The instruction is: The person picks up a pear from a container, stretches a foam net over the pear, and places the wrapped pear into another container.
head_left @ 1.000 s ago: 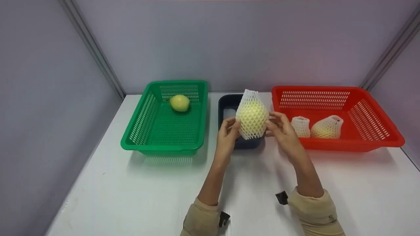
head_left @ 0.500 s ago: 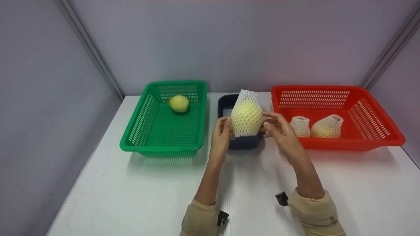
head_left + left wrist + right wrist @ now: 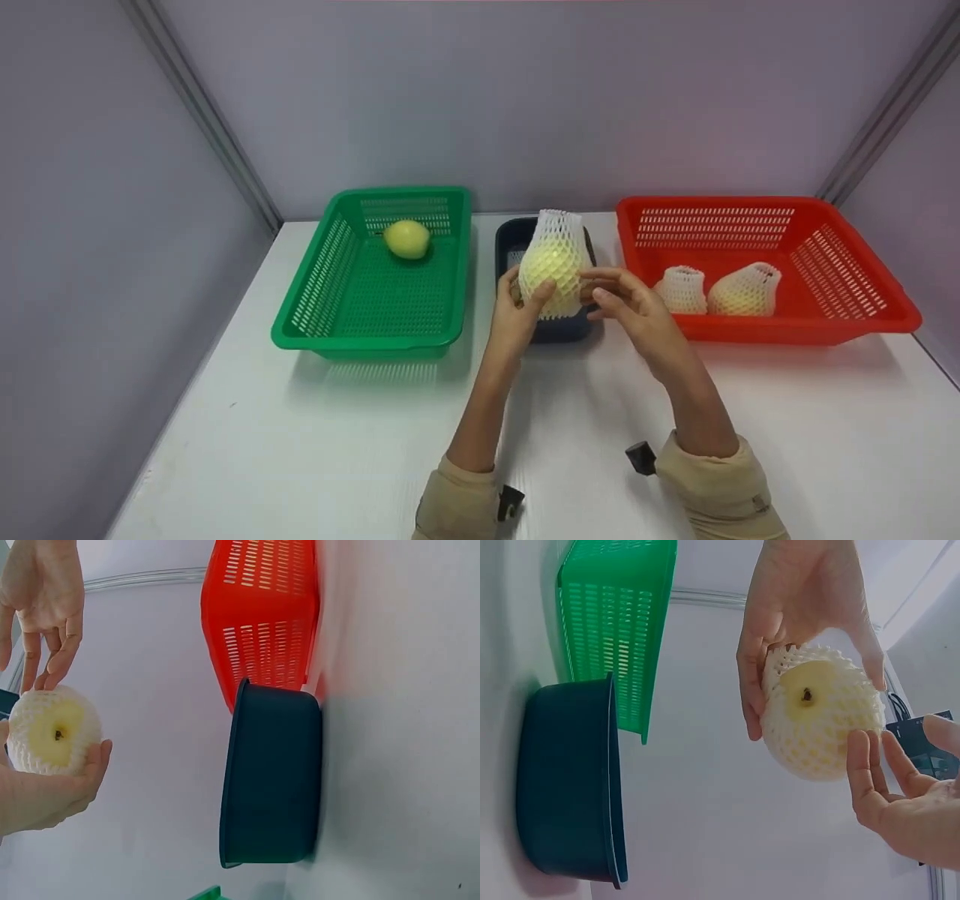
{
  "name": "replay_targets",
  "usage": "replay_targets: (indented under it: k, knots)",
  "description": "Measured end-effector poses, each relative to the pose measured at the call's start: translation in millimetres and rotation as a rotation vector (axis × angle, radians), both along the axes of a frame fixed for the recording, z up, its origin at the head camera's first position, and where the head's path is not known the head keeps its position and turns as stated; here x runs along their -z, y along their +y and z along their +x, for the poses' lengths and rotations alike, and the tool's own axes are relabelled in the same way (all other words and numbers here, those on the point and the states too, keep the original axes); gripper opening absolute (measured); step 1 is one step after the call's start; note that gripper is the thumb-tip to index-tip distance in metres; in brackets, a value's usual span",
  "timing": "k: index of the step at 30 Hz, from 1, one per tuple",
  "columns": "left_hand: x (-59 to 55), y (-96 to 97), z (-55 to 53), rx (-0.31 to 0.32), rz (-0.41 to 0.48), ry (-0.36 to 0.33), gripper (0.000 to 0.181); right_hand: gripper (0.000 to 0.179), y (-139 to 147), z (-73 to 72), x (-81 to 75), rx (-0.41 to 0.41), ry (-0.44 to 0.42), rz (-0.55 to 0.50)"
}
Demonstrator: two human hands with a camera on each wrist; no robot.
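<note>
A pale yellow pear [image 3: 553, 262] in a white foam net sleeve is held upright above the dark blue bin [image 3: 570, 330]. My left hand [image 3: 517, 319] grips its left side, thumb across the front. On the other side, the fingertips of my right hand [image 3: 646, 322] touch the net, with the thumb away from it. From below, the right wrist view shows the pear's bare end [image 3: 808, 686] through the net's opening. The left wrist view has the same pear [image 3: 56, 731] resting in the left palm.
To the left stands a green basket [image 3: 371, 343] with one bare pear [image 3: 407, 239] in it. At the right is a red basket [image 3: 810, 328] holding two net-wrapped pears [image 3: 746, 291]. White netting lies in the blue bin. Panels enclose the white table [image 3: 337, 450].
The wrapped pear has shifted left and slightly down. My left thumb has moved across its front. My right hand has moved a little left and its thumb has come off the pear.
</note>
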State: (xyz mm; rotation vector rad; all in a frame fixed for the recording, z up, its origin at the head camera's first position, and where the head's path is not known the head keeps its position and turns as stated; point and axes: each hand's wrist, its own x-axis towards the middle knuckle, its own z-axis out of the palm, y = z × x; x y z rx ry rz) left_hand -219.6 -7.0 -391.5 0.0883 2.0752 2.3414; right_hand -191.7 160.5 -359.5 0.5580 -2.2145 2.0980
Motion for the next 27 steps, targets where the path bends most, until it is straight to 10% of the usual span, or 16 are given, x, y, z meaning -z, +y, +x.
replay_targets:
  k: [6,11,21,27]
  knots:
    - [-0.6,-1.1,-1.7,0.082,0.215,-0.075,0.075,0.025,1.4,-1.1,1.4,0.036,0.049,-0.111]
    - [-0.9,0.2,0.1,0.131,0.231,0.028,0.077,0.023,1.9,-5.0,2.2,0.14,0.043,-0.098]
    - [7.7,4.4,1.8,0.015,-0.223,0.542,0.1,0.037,6.7,-4.9,0.9,0.101,0.016,0.009]
    - [11.9,10.4,2.3,-0.132,-0.445,0.655,0.102,0.064,5.9,-5.5,2.3,0.013,0.004,0.075]
